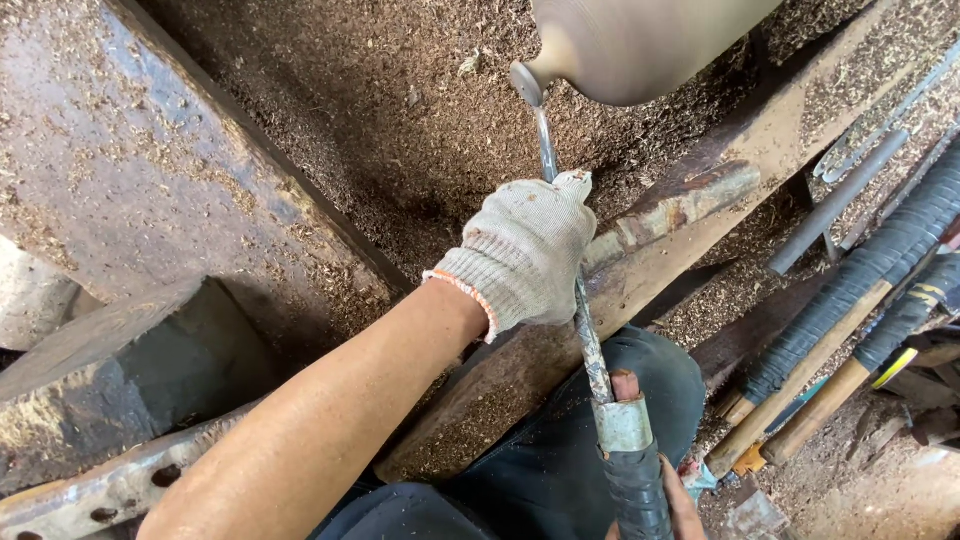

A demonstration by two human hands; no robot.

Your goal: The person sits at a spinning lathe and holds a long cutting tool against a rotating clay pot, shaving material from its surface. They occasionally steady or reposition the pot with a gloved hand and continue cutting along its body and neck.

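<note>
Landmark: wooden tool rest [640, 270], a long beam running diagonally from lower left up to the right.

Left hand [525, 255], in a knit glove, sits on the rest's upper edge, its grip closed around the steel shaft of the turning chisel [590, 345]. The shaft crosses the rest; its tip touches the narrow end of the pale turned workpiece [630, 45] just above the rest.

Right hand [680, 505], mostly out of frame below the rest, wraps the chisel's taped handle; only some fingers show.

Above the rest: open trough filled with wood shavings [400, 130], bounded at far left by a dark metal beam [150, 170].

Right of the rest: several spare long-handled tools [850, 290] lie parallel, well apart from the chisel. The person's dark trousers [560, 450] lie directly below the rest.
</note>
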